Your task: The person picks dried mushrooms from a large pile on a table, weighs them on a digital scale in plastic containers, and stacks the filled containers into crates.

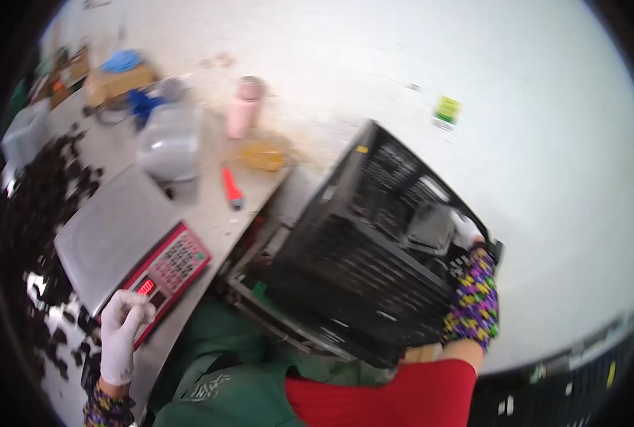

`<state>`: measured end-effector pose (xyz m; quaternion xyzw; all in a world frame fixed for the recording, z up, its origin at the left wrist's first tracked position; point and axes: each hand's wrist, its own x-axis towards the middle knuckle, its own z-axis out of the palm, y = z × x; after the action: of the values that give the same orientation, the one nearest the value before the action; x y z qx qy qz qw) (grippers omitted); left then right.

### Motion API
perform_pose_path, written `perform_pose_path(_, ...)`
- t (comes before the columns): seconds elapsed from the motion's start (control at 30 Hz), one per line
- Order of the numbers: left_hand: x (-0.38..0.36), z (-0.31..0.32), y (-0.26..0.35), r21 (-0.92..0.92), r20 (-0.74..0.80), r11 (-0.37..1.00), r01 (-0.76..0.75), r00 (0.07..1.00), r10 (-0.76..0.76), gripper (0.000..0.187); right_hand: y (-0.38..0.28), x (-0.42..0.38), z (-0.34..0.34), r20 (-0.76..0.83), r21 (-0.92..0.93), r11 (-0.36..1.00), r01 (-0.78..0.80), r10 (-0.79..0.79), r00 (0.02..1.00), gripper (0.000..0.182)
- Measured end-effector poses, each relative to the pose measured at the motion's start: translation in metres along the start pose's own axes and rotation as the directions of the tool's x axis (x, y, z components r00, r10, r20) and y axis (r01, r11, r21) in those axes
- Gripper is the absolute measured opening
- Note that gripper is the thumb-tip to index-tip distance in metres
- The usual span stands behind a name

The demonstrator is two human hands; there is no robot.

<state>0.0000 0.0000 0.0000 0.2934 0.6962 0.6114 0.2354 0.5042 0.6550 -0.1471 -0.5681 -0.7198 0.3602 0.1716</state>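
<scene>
My right hand (466,229), in a white glove, reaches into a black plastic crate (345,274). Its fingers are closed on the edge of a clear plastic container (430,228) inside the crate; the fingertips are partly hidden. My left hand (127,327), also gloved, is curled with thumb and fingers together, over the near corner of a red digital scale (178,260). Whatever it may hold is hidden. The scale's metal plate (121,228) bears nothing, and red digits are lit. Many small dark pieces (36,206) lie scattered left of the scale.
Behind the scale stand a clear plastic tub (171,146) and a pink bottle (246,107). A red-handled tool (232,188) and a yellow item (261,154) lie near the table edge. A cardboard box (121,82) sits farther back. Dark crates (551,398) stand at lower right.
</scene>
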Motion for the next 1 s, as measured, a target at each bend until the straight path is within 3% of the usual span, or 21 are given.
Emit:
perform_pose_path(0.03,-0.017,0.010,0.012,0.046,-0.074,0.999,0.017,0.997,-0.013,0.011,-0.060,-0.048,-0.010,-0.173,-0.091,0.966,-0.243,0.225,0.959,0.080)
perform_pose_path(0.07,-0.035,0.018,0.017,0.068,-0.097,0.998,0.015,0.995,-0.008,0.011,0.013,0.002,-0.030,-0.284,-0.114,0.990,-0.086,0.050,0.958,0.074)
perform_pose_path(0.1,-0.045,0.074,-0.057,-0.212,-0.109,0.967,0.141,0.980,-0.167,0.011,-0.045,0.016,-0.181,-0.374,-0.204,0.979,0.012,-0.089,0.923,0.067)
perform_pose_path(0.17,-0.046,0.067,-0.070,-0.219,-0.163,0.972,0.081,0.979,-0.119,0.011,-0.190,-0.091,-0.137,-0.398,-0.216,0.958,0.188,-0.262,0.879,0.050)
perform_pose_path(0.23,-0.057,0.060,-0.079,-0.267,-0.220,0.954,0.137,0.955,-0.199,0.012,-0.265,-0.162,-0.070,-0.448,-0.046,0.866,0.498,-0.463,0.765,0.044)
perform_pose_path(0.3,-0.067,0.049,-0.095,-0.285,-0.243,0.951,0.117,0.951,-0.190,0.015,-0.309,-0.232,0.010,-0.475,-0.069,0.794,0.604,-0.558,0.680,0.040)
perform_pose_path(0.37,-0.081,0.044,-0.112,-0.296,-0.276,0.950,0.098,0.944,-0.183,0.017,-0.321,-0.272,0.072,-0.268,-0.303,0.511,0.804,-0.855,0.443,0.036)
perform_pose_path(0.4,-0.092,0.040,-0.118,-0.293,-0.284,0.953,0.072,0.946,-0.159,0.016,-0.333,-0.276,0.110,-0.228,-0.203,0.354,0.913,-0.924,0.307,0.034)
perform_pose_path(0.43,-0.109,0.035,-0.118,-0.334,-0.304,0.936,0.111,0.927,-0.218,0.016,-0.349,-0.276,0.148,-0.255,-0.088,0.325,0.941,-0.921,0.294,0.034)
perform_pose_path(0.5,-0.139,0.022,-0.128,-0.388,-0.399,0.915,0.107,0.876,-0.271,0.016,-0.397,-0.266,0.212,-0.253,-0.008,0.593,0.805,-0.780,0.572,0.034)
perform_pose_path(0.53,-0.157,0.015,-0.127,-0.341,-0.482,0.932,0.124,0.828,-0.287,0.017,-0.410,-0.239,0.241,-0.136,-0.018,0.508,0.861,-0.855,0.501,0.034)
perform_pose_path(0.57,-0.171,0.008,-0.123,-0.438,-0.540,0.884,0.163,0.738,-0.404,0.017,-0.424,-0.199,0.273,-0.031,-0.029,0.408,0.912,-0.913,0.407,0.035)
perform_pose_path(0.63,-0.207,-0.010,-0.147,-0.335,-0.679,0.939,0.080,0.670,-0.300,0.017,-0.448,-0.133,0.347,0.148,0.169,0.427,0.889,-0.902,0.405,0.036)
perform_pose_path(0.7,-0.239,-0.018,-0.157,-0.270,-0.806,0.953,0.137,0.509,-0.302,0.015,-0.441,-0.054,0.420,0.214,0.064,0.133,0.989,-0.970,0.116,0.037)
perform_pose_path(0.73,-0.253,-0.021,-0.168,-0.260,-0.839,0.957,0.130,0.460,-0.291,0.015,-0.439,-0.023,0.446,0.230,0.079,0.112,0.991,-0.969,0.092,0.037)
perform_pose_path(0.8,-0.270,-0.029,-0.178,-0.236,-0.883,0.955,0.183,0.371,-0.289,0.015,-0.427,0.023,0.471,0.446,-0.095,-0.006,0.995,-0.894,0.037,0.036)
perform_pose_path(0.83,-0.270,-0.033,-0.178,-0.241,-0.888,0.953,0.182,0.356,-0.292,0.015,-0.431,0.035,0.472,0.451,-0.084,-0.018,0.996,-0.892,0.022,0.036)
perform_pose_path(0.9,-0.261,-0.042,-0.171,-0.126,-0.873,0.920,0.372,0.399,-0.281,0.015,-0.443,0.048,0.471,0.626,-0.244,0.030,0.969,-0.758,0.181,0.037)
perform_pose_path(0.93,-0.251,-0.043,-0.166,-0.060,-0.863,0.913,0.404,0.438,-0.250,0.019,-0.453,0.039,0.467,0.630,-0.240,0.022,0.971,-0.757,0.173,0.037)
perform_pose_path(0.97,-0.240,-0.045,-0.169,-0.068,-0.864,0.912,0.404,0.433,-0.256,0.019,-0.465,0.015,0.454,0.644,-0.328,0.079,0.941,-0.710,0.284,0.036)
perform_pose_path(1.0,-0.229,-0.049,-0.175,0.051,-0.838,0.916,0.397,0.516,-0.177,0.022,-0.470,0.001,0.448,0.645,-0.417,0.133,0.899,-0.654,0.395,0.035)
